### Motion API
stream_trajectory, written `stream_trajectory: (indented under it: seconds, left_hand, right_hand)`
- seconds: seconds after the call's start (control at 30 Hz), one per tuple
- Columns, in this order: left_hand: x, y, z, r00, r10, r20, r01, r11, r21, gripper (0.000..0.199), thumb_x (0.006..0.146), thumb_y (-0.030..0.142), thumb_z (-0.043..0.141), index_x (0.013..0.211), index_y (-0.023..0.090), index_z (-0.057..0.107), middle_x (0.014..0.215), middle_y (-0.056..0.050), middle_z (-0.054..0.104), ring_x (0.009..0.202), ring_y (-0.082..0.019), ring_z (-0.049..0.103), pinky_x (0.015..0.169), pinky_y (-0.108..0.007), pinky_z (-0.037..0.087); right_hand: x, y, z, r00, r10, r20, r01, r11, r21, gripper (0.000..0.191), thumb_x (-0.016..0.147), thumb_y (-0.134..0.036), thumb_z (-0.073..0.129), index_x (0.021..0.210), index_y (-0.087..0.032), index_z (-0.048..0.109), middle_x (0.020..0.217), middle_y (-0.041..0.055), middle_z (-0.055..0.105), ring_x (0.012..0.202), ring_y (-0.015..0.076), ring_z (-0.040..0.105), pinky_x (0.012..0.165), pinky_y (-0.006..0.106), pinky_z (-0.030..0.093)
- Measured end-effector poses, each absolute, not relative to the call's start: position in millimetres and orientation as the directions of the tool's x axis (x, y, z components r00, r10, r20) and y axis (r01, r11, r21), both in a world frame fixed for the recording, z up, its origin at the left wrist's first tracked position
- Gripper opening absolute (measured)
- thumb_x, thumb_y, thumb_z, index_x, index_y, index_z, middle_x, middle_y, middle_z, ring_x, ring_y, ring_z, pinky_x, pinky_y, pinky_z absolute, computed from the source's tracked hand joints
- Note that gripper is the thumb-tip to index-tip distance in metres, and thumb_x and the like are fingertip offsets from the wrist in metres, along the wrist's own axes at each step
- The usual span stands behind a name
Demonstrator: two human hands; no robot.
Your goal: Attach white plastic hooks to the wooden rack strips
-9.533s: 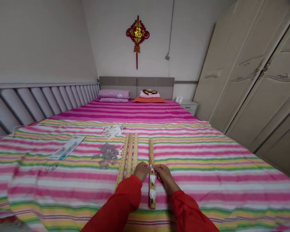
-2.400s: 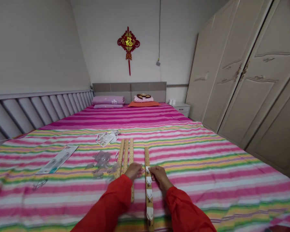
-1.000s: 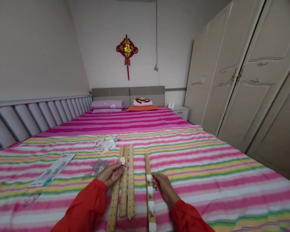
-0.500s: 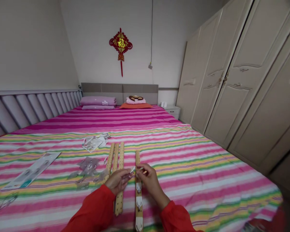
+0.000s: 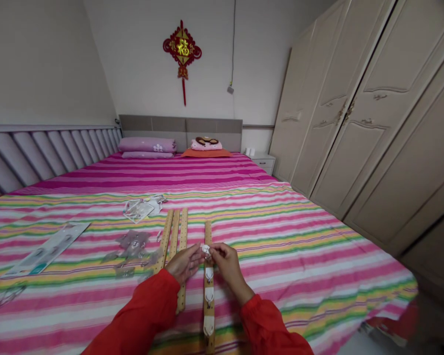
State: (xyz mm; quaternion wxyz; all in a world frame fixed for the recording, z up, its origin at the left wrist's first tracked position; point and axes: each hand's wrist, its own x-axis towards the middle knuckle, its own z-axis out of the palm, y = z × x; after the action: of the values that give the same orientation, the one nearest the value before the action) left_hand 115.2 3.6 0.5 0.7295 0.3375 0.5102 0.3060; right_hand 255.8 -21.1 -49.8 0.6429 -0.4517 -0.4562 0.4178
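Between my two hands is a small white tag (image 5: 206, 249) with what looks like a metal ring on it. My left hand (image 5: 187, 264) is closed, its fingertips at the tag's left edge. From the other side, my right hand (image 5: 226, 264) pinches the same tag between thumb and fingers. Directly below the hands runs a narrow wooden strip (image 5: 207, 229), pointing away from me. Several white tags (image 5: 209, 295) with shiny metal rings or hooks sit along its near part. To the left lie three wooden strips (image 5: 173, 231) with rows of holes, partly hidden by my left hand.
Small clear plastic bags (image 5: 133, 246) lie left of the strips, with more packets (image 5: 144, 208) beyond. A long white card (image 5: 48, 249) lies far left, near a thin loop (image 5: 10, 294). Pillows (image 5: 148, 145) rest by the headboard, and a wardrobe (image 5: 355, 123) stands right.
The white tag has turned from edge-on to facing me and is over the strip. Both hands have come closer together around it. The whole view has tilted slightly downward.
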Motion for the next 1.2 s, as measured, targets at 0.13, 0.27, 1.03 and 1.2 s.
stream_trajectory:
  seconds: [0.13,0.27,1.03,1.2]
  left_hand:
    - [120,2,-9,0.433,0.851,-0.298,-0.099,0.374,0.922,0.044,0.039,0.032,0.089,0.073,0.013,0.068,0.069,-0.004,0.071,0.072,-0.017,0.065,0.075,-0.027,0.045]
    - [122,2,-22,0.285,0.931,-0.226,-0.021,0.242,0.970,0.053,0.038,0.030,0.088,0.083,0.012,0.067,0.068,-0.004,0.069,0.069,-0.018,0.064,0.073,-0.031,0.049]
    - [130,0,-26,0.284,0.920,-0.272,-0.253,0.345,0.904,0.034,0.043,0.028,0.089,0.066,0.012,0.069,0.063,-0.002,0.067,0.062,-0.011,0.061,0.067,-0.024,0.050]
    - [134,5,-21,0.231,0.915,-0.330,-0.353,0.395,0.848,0.022,0.056,0.018,0.084,0.065,0.011,0.065,0.063,-0.004,0.068,0.061,-0.011,0.063,0.068,-0.024,0.052]
  right_hand:
    - [261,-20,-50,0.221,0.947,0.231,-0.045,0.247,-0.968,0.011,0.072,-0.026,0.064,0.076,-0.018,0.070,0.066,0.0017,0.066,0.058,0.0165,0.059,0.056,0.027,0.047]
    - [267,-25,-38,0.144,0.894,0.424,0.311,0.366,-0.877,0.016,0.078,-0.013,0.055,0.080,-0.018,0.070,0.075,0.0037,0.065,0.070,0.0167,0.061,0.064,0.027,0.047]
    - [271,-20,-23,0.149,0.917,0.370,0.203,0.338,-0.919,0.016,0.071,-0.023,0.065,0.084,-0.019,0.072,0.070,0.0019,0.067,0.062,0.0156,0.058,0.058,0.027,0.047]
    - [273,-10,-33,0.273,0.938,0.212,-0.071,0.239,-0.968,0.020,0.065,-0.035,0.072,0.074,-0.017,0.070,0.066,0.0025,0.069,0.060,0.0163,0.061,0.058,0.029,0.050]
